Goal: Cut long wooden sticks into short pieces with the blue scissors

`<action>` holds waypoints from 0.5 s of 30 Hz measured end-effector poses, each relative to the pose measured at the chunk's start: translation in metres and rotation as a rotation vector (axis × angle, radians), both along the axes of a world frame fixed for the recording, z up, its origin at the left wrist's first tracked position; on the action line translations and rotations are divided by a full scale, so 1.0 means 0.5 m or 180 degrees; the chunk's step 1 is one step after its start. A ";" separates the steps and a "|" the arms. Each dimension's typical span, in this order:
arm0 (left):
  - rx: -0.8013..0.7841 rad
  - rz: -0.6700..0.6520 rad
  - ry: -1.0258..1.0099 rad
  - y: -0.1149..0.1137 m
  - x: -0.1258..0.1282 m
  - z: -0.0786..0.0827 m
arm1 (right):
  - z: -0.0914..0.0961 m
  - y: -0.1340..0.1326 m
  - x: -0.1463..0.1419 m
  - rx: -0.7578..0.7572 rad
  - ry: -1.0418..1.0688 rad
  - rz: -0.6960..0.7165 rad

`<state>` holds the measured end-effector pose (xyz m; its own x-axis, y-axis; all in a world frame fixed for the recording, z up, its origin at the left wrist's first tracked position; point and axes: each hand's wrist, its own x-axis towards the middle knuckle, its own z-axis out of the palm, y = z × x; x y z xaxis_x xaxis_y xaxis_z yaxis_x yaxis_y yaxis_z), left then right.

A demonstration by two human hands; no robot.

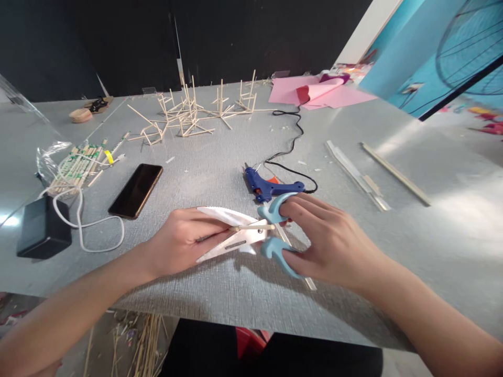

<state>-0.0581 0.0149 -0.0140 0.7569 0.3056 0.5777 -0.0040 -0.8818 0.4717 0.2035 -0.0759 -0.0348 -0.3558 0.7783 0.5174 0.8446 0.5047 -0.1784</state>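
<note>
My right hand [328, 238] has its fingers through the light blue handles of a pair of scissors [239, 243], whose blades are spread and point left. Between the blades lies a short thin wooden stick [253, 227], its left end pinched in the fingers of my left hand [186, 235]. The stick crosses close to the scissors' pivot. Just beyond the scissors a blue glue gun [271, 184] rests on the table, nozzle to the upper left. A pale strip [309, 283] lies partly hidden under the scissors and my right hand.
Stick frameworks [190, 112] stand at the back. On the left are a phone [136, 190], a black power block [44, 229], a white cable [81, 225] and bundled sticks [80, 162]. Clear strips [349, 167] and a longer stick [396, 174] lie right. Pink paper [291, 90] sits behind.
</note>
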 end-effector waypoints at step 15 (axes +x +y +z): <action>-0.0011 -0.0034 0.0011 -0.001 0.001 0.006 | 0.001 0.000 0.001 -0.0033 -0.0016 0.0041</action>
<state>-0.0575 0.0144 -0.0113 0.7622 0.2994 0.5740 -0.0118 -0.8800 0.4748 0.2040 -0.0761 -0.0341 -0.3685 0.7789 0.5075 0.8390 0.5137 -0.1793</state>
